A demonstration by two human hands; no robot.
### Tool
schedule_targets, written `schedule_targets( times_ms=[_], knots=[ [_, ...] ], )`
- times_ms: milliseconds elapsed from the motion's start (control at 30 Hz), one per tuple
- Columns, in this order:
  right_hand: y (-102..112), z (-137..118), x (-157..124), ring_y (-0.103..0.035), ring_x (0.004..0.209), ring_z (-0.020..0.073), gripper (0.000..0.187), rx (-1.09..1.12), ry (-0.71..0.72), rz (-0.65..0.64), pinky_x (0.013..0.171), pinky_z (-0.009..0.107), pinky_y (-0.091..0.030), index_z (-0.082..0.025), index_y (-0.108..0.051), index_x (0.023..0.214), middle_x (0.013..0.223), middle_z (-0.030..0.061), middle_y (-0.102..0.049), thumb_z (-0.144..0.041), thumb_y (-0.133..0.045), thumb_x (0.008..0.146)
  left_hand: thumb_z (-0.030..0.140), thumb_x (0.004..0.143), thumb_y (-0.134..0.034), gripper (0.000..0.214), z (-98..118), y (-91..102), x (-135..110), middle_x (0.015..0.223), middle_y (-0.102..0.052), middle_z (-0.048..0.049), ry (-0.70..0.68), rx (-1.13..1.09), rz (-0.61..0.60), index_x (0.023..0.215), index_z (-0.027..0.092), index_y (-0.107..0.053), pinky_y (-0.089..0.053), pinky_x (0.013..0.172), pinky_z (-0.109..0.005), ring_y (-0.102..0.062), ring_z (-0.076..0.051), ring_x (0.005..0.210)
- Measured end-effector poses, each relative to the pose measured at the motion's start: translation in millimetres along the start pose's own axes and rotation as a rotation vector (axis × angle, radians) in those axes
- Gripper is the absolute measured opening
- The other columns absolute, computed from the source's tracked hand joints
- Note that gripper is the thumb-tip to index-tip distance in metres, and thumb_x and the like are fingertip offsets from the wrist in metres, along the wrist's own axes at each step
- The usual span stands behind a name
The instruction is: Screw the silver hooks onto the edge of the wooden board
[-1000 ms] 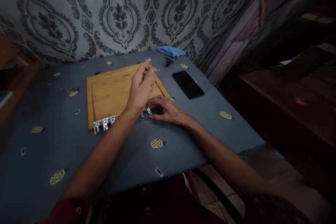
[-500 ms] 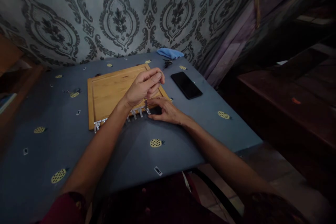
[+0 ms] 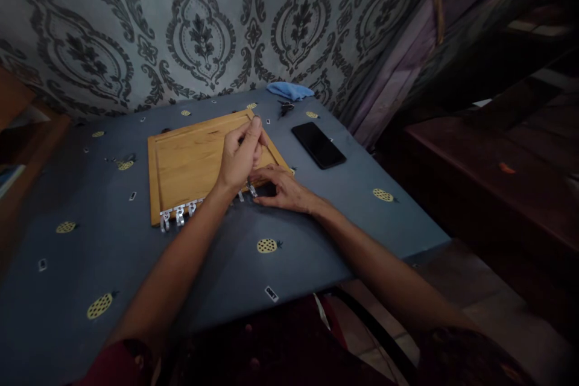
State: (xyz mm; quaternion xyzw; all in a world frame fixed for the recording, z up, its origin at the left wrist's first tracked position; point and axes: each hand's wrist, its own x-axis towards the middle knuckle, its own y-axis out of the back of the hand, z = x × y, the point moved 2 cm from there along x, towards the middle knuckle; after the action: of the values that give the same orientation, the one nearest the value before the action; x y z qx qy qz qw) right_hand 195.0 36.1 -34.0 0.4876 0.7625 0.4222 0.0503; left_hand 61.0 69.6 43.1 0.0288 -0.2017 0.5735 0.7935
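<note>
A wooden board with a raised frame lies flat on the table. Along its near edge runs a metal hook rail with several silver hooks, partly hidden behind my left forearm. My left hand is closed in a fist above the rail's right end, around what looks like a screwdriver; its handle is mostly hidden, and a thin shaft shows below the fist. At that same end, my right hand has thumb and fingers around the rail and board edge, close by the shaft's tip.
A black phone lies right of the board. Behind it are a small dark object, unclear in kind, and a blue cloth by the patterned wall. The blue tablecloth has pineapple prints. A wooden shelf stands at left.
My left fist has turned about the shaft, its thumb now pointing upward, and has shifted slightly left. My right hand keeps its place at the rail's end. The view has shifted a little.
</note>
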Motion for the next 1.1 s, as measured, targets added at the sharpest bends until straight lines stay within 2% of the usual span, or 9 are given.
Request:
schedule_targets(
  times_ms=[167,233,300,433,500,633,800,1100],
  knots=[
    [0,1,0,-0.067,0.114,0.0298,0.048,-0.008,-0.007,-0.004,0.102,0.047,-0.051,-0.022,-0.069,0.129,0.124,0.009,-0.076,-0.032,-0.08,0.083,0.08,0.081,-0.066,0.062,3,4.6,9,0.043,-0.022,0.0127,0.124,-0.048,-0.271,0.066,0.022,-0.052,-0.017,0.035,-0.021,-0.017,-0.005,0.033],
    [0,1,0,-0.067,0.113,0.0302,0.048,-0.008,-0.013,0.001,0.101,0.047,-0.052,-0.02,-0.069,0.129,0.122,0.0103,-0.076,-0.032,-0.08,0.084,0.079,0.08,-0.069,0.061,4,4.9,8,0.043,-0.023,0.0129,0.148,-0.063,-0.315,0.066,0.021,-0.053,-0.017,0.035,-0.02,-0.017,-0.004,0.033],
    [0,1,0,-0.067,0.111,0.0303,0.05,-0.004,-0.019,0.003,0.101,0.047,-0.052,-0.02,-0.069,0.13,0.12,0.0103,-0.077,-0.032,-0.081,0.083,0.076,0.08,-0.071,0.059,5,5.1,6,0.044,-0.025,0.0127,0.115,-0.073,-0.257,0.068,0.021,-0.053,-0.017,0.035,-0.02,-0.019,-0.004,0.034],
    [-1,2,-1,-0.067,0.114,0.0299,0.051,0.04,-0.015,-0.001,0.103,0.048,-0.052,-0.022,-0.068,0.132,0.122,0.0094,-0.076,-0.034,-0.081,0.084,0.071,0.085,-0.07,0.054,9,7.4,-2,0.045,-0.026,0.0124,-0.041,-0.089,0.052,0.071,0.023,-0.051,-0.017,0.034,-0.02,-0.018,-0.005,0.035],
    [-2,3,-2,-0.067,0.116,0.0298,0.051,0.062,-0.016,0.005,0.104,0.049,-0.052,-0.023,-0.068,0.133,0.125,0.0092,-0.076,-0.035,-0.081,0.085,0.071,0.089,-0.065,0.054,13,7.9,-5,0.046,-0.025,0.0119,-0.084,-0.083,0.134,0.071,0.023,-0.05,-0.017,0.034,-0.021,-0.017,-0.006,0.035],
    [-3,5,-3,-0.067,0.117,0.0296,0.052,0.075,-0.015,0.028,0.105,0.049,-0.052,-0.023,-0.068,0.132,0.124,0.009,-0.076,-0.035,-0.083,0.084,0.07,0.093,-0.061,0.052,20,5.8,-5,0.046,-0.026,0.011,-0.123,-0.079,0.107,0.072,0.023,-0.052,-0.018,0.035,-0.022,-0.018,-0.006,0.035],
    [-2,4,-2,-0.067,0.119,0.0295,0.05,0.065,0.005,0.016,0.106,0.049,-0.051,-0.023,-0.068,0.131,0.124,0.0087,-0.076,-0.034,-0.083,0.085,0.071,0.089,-0.066,0.054,15,1.8,-7,0.046,-0.026,0.011,-0.124,-0.087,0.02,0.071,0.022,-0.054,-0.02,0.035,-0.021,-0.02,-0.005,0.035],
    [-2,5,-2,-0.067,0.116,0.0292,0.051,0.039,0.004,0.011,0.104,0.05,-0.051,-0.022,-0.068,0.132,0.123,0.0082,-0.077,-0.034,-0.081,0.084,0.074,0.087,-0.065,0.056,12,3.3,-6,0.046,-0.026,0.0109,-0.069,-0.053,0.047,0.07,0.023,-0.052,-0.021,0.036,-0.022,-0.02,-0.006,0.037]
  ],
)
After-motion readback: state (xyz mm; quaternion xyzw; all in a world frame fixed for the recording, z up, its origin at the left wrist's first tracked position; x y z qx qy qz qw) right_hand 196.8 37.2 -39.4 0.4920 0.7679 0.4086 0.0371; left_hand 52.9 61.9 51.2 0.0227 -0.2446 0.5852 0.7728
